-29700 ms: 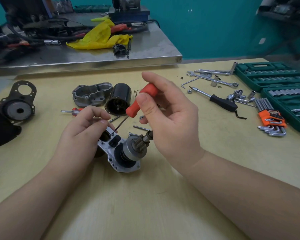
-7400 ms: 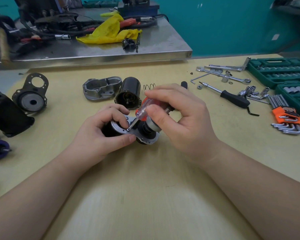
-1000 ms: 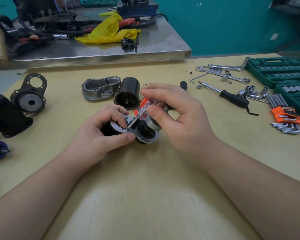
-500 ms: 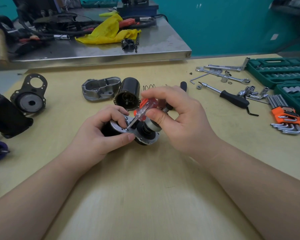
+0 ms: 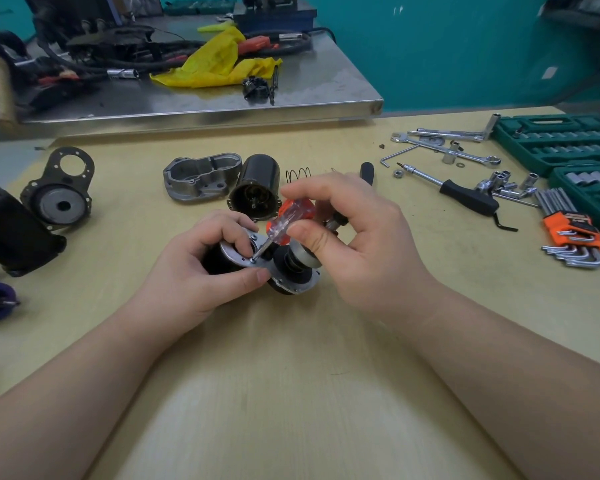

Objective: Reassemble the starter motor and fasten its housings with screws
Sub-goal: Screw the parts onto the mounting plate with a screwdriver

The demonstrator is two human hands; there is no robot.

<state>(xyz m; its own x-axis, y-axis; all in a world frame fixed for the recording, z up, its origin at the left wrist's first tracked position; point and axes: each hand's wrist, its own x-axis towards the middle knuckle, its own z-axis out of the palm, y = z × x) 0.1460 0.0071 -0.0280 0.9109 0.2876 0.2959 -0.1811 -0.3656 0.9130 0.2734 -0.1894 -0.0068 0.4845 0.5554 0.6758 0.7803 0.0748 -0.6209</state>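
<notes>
While the left hand (image 5: 201, 271) grips the partly assembled black-and-silver starter motor (image 5: 278, 268) at the near centre of the pale wooden table (image 5: 291, 393), fingers and thumb curled round its silver flange, driving a small silver screw (image 5: 253, 259) with the orange-handled clear screwdriver (image 5: 284, 221) pinched in the right hand (image 5: 357, 237). Tip seated on the screw head. Likely next: seating the screw fully, then fitting the grey cast housing (image 5: 201, 180) and black cylindrical casing (image 5: 257, 192) lying just beyond.
</notes>
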